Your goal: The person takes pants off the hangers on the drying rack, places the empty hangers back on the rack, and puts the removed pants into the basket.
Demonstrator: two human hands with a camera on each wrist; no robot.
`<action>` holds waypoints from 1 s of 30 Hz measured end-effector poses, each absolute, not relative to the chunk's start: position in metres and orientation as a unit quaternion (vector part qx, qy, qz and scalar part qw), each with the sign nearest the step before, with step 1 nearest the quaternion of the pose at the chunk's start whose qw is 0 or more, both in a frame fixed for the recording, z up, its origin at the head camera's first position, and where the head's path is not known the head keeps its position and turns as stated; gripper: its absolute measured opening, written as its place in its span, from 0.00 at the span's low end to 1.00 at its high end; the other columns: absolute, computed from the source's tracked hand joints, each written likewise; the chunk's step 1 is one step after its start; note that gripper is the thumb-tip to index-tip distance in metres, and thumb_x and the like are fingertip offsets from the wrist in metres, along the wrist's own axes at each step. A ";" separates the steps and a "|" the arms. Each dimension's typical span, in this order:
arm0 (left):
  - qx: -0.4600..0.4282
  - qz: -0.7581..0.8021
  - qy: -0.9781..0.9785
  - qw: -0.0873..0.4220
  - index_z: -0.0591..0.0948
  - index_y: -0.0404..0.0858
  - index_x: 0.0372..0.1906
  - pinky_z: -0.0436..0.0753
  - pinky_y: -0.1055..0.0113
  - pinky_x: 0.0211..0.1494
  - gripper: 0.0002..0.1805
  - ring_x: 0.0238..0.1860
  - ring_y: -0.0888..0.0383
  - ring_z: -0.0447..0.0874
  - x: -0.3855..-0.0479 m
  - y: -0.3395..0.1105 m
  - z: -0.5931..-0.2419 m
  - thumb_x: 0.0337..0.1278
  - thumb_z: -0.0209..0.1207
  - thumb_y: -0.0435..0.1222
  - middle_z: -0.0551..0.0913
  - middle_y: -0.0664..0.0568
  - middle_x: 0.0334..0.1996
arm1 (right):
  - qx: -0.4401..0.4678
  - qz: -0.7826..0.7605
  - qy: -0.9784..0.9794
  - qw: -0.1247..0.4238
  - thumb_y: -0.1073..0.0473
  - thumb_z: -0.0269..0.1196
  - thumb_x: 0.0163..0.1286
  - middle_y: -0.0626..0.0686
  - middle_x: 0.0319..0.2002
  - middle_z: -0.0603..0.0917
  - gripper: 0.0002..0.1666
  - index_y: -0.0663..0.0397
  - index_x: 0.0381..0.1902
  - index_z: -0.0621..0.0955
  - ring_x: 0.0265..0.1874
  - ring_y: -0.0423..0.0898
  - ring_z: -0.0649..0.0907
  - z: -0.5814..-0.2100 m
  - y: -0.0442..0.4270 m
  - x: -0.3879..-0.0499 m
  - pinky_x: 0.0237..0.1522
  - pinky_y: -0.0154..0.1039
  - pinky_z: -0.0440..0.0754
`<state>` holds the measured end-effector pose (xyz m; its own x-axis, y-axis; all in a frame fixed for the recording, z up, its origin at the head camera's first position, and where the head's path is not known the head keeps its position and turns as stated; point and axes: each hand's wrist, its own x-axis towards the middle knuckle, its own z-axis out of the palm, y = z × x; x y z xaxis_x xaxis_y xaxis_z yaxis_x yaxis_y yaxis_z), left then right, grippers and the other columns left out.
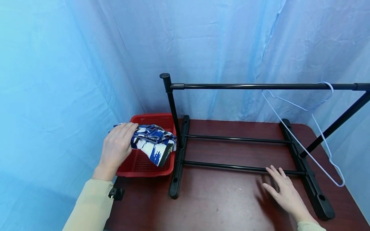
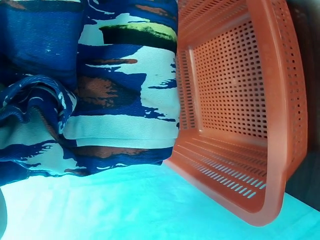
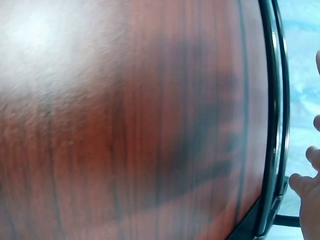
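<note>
My left hand [image 1: 118,144] grips a folded piece of blue and white patterned cloth [image 1: 153,141] above a red plastic basket [image 1: 144,174]. In the left wrist view the cloth [image 2: 125,95] shows black, brown and pale green patches as well, and the perforated basket [image 2: 230,75] has nothing in the part that shows. What kind of garment it is, the folds do not tell. Over the table, close to the rack's lower front bar, my right hand [image 1: 284,192] is held with spread fingers and nothing in it. Only its fingertips [image 3: 312,157] enter the right wrist view.
A black metal rack [image 1: 245,86] stands on the dark red wooden table [image 1: 219,199], right beside the basket. From the right part of its top bar hangs a light purple wire hanger [image 1: 300,149]. Blue curtain cloth [image 1: 216,41] surrounds the table behind and at the sides.
</note>
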<state>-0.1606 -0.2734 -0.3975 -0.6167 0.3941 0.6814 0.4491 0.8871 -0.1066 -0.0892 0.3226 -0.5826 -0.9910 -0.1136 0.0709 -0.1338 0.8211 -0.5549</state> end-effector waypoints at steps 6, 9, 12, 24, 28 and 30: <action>-0.225 -0.043 -0.897 0.378 0.80 0.31 0.62 0.80 0.43 0.63 0.22 0.55 0.38 0.84 -0.168 -0.281 -0.404 0.63 0.57 0.22 0.84 0.37 0.57 | 0.087 0.279 -0.956 -0.024 0.46 0.67 0.71 0.72 0.76 0.60 0.44 0.59 0.77 0.65 0.76 0.75 0.50 -0.592 0.324 -0.086 0.69 0.79 0.44; -0.216 -0.045 -0.896 0.385 0.80 0.31 0.62 0.80 0.43 0.63 0.21 0.55 0.38 0.84 -0.171 -0.284 -0.406 0.65 0.55 0.22 0.84 0.36 0.56 | 0.091 0.257 -0.961 -0.040 0.43 0.67 0.70 0.71 0.76 0.61 0.45 0.57 0.76 0.66 0.76 0.75 0.51 -0.597 0.324 -0.084 0.68 0.80 0.46; -0.209 -0.046 -0.894 0.393 0.80 0.31 0.62 0.79 0.43 0.63 0.21 0.54 0.38 0.84 -0.175 -0.286 -0.407 0.67 0.51 0.23 0.84 0.36 0.56 | 0.088 0.231 -0.967 -0.057 0.38 0.66 0.70 0.71 0.76 0.61 0.47 0.55 0.77 0.66 0.76 0.75 0.51 -0.601 0.323 -0.082 0.67 0.80 0.47; -0.209 -0.053 -0.877 0.429 0.81 0.31 0.59 0.81 0.43 0.61 0.24 0.52 0.37 0.84 -0.180 -0.287 -0.411 0.59 0.50 0.21 0.86 0.37 0.53 | 0.042 0.166 -0.983 -0.068 0.25 0.63 0.63 0.71 0.75 0.61 0.53 0.54 0.74 0.70 0.72 0.78 0.55 -0.615 0.316 -0.052 0.65 0.81 0.48; -0.207 -0.052 -0.877 0.430 0.81 0.31 0.60 0.80 0.43 0.61 0.24 0.52 0.37 0.84 -0.181 -0.288 -0.414 0.58 0.50 0.22 0.86 0.37 0.53 | 0.026 0.162 -0.983 -0.080 0.23 0.64 0.60 0.71 0.75 0.62 0.55 0.52 0.73 0.72 0.71 0.79 0.56 -0.619 0.316 -0.051 0.63 0.83 0.49; -0.205 -0.048 -0.880 0.427 0.80 0.31 0.60 0.80 0.43 0.60 0.24 0.52 0.36 0.84 -0.182 -0.289 -0.416 0.59 0.50 0.22 0.86 0.36 0.52 | 0.021 0.161 -0.983 -0.084 0.22 0.63 0.60 0.72 0.74 0.63 0.55 0.52 0.73 0.72 0.71 0.79 0.57 -0.622 0.316 -0.050 0.62 0.83 0.50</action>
